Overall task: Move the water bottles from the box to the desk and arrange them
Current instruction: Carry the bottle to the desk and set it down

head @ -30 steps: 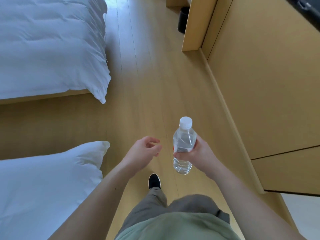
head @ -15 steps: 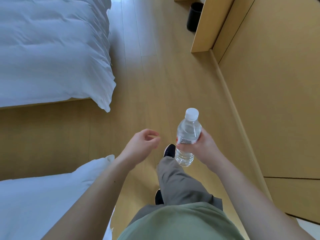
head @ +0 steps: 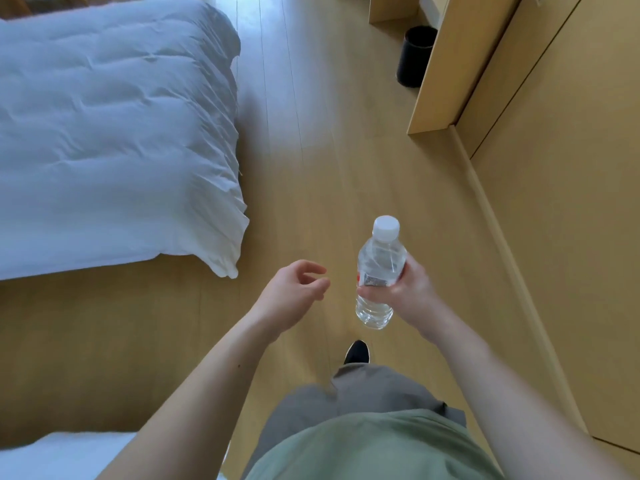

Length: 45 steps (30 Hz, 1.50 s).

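water bottle [head: 379, 271] — gripped at the label by the right hand [head: 403, 289], long axis near upright, cap up | left hand [head: 294, 292] just beside it, loosely curled, nothing held | desk and box unseen (carry judged unfinished)

1. A bedroom, likely a hotel room: a bed with a rumpled white duvet [head: 114, 140] stands on a pale wooden floor [head: 311, 150].
2. Light wood cabinet panels [head: 554, 168] line the right side.
3. A black waste bin [head: 414, 57] stands beside them.
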Available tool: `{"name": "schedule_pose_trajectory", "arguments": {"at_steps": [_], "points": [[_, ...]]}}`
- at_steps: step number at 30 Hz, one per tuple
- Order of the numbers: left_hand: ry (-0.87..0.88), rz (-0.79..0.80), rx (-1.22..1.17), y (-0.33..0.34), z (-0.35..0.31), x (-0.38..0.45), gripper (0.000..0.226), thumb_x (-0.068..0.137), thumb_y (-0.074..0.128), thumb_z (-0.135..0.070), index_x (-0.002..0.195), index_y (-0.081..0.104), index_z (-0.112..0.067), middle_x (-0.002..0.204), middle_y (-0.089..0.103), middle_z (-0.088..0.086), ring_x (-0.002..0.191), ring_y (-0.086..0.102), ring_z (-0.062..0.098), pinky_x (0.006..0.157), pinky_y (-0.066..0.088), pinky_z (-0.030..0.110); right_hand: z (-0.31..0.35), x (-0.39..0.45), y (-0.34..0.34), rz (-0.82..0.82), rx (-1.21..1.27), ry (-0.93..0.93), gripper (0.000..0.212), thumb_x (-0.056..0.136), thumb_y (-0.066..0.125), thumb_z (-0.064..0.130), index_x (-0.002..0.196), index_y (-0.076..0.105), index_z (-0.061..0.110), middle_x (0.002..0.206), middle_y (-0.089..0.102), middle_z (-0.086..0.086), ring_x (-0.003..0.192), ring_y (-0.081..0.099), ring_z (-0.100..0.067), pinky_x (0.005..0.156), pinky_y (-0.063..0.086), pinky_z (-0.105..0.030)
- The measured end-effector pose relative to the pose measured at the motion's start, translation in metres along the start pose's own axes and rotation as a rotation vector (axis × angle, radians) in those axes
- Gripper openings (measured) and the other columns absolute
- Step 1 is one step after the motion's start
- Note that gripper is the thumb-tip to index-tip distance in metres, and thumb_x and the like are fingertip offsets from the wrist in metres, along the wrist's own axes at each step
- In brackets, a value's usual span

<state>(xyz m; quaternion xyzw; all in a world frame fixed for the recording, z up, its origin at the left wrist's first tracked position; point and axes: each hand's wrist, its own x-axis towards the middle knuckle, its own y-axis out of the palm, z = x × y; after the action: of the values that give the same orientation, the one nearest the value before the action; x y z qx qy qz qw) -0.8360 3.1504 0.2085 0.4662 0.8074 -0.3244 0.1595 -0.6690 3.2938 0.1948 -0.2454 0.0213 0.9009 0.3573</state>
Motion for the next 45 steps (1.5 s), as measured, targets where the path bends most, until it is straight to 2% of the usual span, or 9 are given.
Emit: {"name": "schedule_pose_trajectory", "arguments": {"at_steps": [6, 15, 21, 24, 28, 32, 36, 41, 45], "points": [[0.002, 0.030, -0.008, -0.004, -0.042, 0.057, 0.014, 0.093, 0.069, -0.038, 0.106, 0.068, -0.036, 0.090, 0.077, -0.011, 0.084, 0.073, 0.004, 0.089, 0.060, 0.041, 0.030, 0.049, -0.022, -0.048, 0.022, -0.011, 0.066, 0.062, 0.090, 0.019, 0.120, 0.061, 0.026, 0.108, 0.073, 0.001, 0.105, 0.069, -0.022, 0.099, 0.053, -0.053], [0.017, 0.104, 0.015, -0.022, -0.088, 0.151, 0.014, 0.091, 0.068, -0.038, 0.105, 0.067, -0.037, 0.088, 0.076, -0.018, 0.080, 0.073, 0.001, 0.085, 0.062, 0.036, 0.060, 0.122, -0.045, -0.114, 0.062, 0.030, 0.060, 0.070, 0.089, 0.010, 0.122, 0.060, 0.021, 0.109, 0.073, 0.000, 0.106, 0.069, -0.020, 0.102, 0.051, -0.051], [0.031, 0.138, 0.035, -0.054, -0.129, 0.245, 0.014, 0.091, 0.068, -0.039, 0.105, 0.066, -0.038, 0.088, 0.076, -0.017, 0.083, 0.073, 0.004, 0.089, 0.061, 0.040, 0.101, 0.204, -0.050, -0.155, 0.053, 0.054, 0.060, 0.071, 0.088, 0.005, 0.122, 0.059, 0.014, 0.111, 0.072, -0.006, 0.106, 0.069, -0.023, 0.102, 0.051, -0.049], [0.038, 0.155, 0.034, -0.078, -0.158, 0.293, 0.014, 0.091, 0.067, -0.040, 0.104, 0.067, -0.038, 0.087, 0.077, -0.015, 0.088, 0.074, 0.014, 0.089, 0.060, 0.044, 0.130, 0.250, -0.053, -0.171, 0.047, 0.056, 0.059, 0.071, 0.088, 0.004, 0.122, 0.060, 0.014, 0.110, 0.072, -0.005, 0.104, 0.069, -0.019, 0.101, 0.053, -0.043], [0.060, 0.187, 0.054, -0.112, -0.194, 0.349, 0.019, 0.085, 0.066, -0.046, 0.103, 0.067, -0.041, 0.088, 0.077, -0.015, 0.091, 0.074, 0.023, 0.086, 0.060, 0.050, 0.169, 0.309, -0.050, -0.218, 0.017, 0.043, 0.058, 0.070, 0.090, 0.008, 0.119, 0.061, 0.018, 0.106, 0.073, 0.002, 0.098, 0.070, -0.010, 0.090, 0.054, -0.031], [0.069, 0.181, 0.054, -0.140, -0.221, 0.397, 0.019, 0.084, 0.067, -0.045, 0.101, 0.068, -0.039, 0.086, 0.077, -0.014, 0.087, 0.075, 0.017, 0.088, 0.060, 0.051, 0.203, 0.361, -0.047, -0.222, 0.001, 0.012, 0.060, 0.069, 0.090, 0.009, 0.121, 0.061, 0.016, 0.107, 0.074, 0.000, 0.100, 0.070, -0.014, 0.091, 0.054, -0.032], [0.069, 0.189, 0.052, -0.159, -0.243, 0.439, 0.018, 0.084, 0.068, -0.044, 0.102, 0.068, -0.038, 0.087, 0.077, -0.015, 0.086, 0.075, 0.011, 0.088, 0.060, 0.049, 0.230, 0.404, -0.048, -0.219, 0.022, 0.014, 0.058, 0.069, 0.090, 0.007, 0.119, 0.061, 0.015, 0.107, 0.074, -0.003, 0.102, 0.071, -0.019, 0.096, 0.055, -0.041], [0.073, 0.178, 0.037, -0.177, -0.271, 0.493, 0.015, 0.088, 0.068, -0.040, 0.102, 0.068, -0.037, 0.087, 0.077, -0.013, 0.088, 0.075, 0.014, 0.088, 0.060, 0.047, 0.256, 0.464, -0.056, -0.222, 0.030, 0.041, 0.061, 0.068, 0.090, 0.005, 0.121, 0.062, 0.015, 0.108, 0.075, -0.002, 0.103, 0.071, -0.018, 0.099, 0.054, -0.044], [0.067, 0.178, 0.023, -0.189, -0.298, 0.535, 0.012, 0.093, 0.066, -0.039, 0.103, 0.068, -0.033, 0.089, 0.077, -0.013, 0.082, 0.074, 0.004, 0.086, 0.060, 0.041, 0.277, 0.516, -0.069, -0.195, 0.031, 0.051, 0.062, 0.068, 0.090, 0.004, 0.122, 0.061, 0.015, 0.110, 0.074, -0.003, 0.105, 0.070, -0.018, 0.100, 0.054, -0.045]]}}
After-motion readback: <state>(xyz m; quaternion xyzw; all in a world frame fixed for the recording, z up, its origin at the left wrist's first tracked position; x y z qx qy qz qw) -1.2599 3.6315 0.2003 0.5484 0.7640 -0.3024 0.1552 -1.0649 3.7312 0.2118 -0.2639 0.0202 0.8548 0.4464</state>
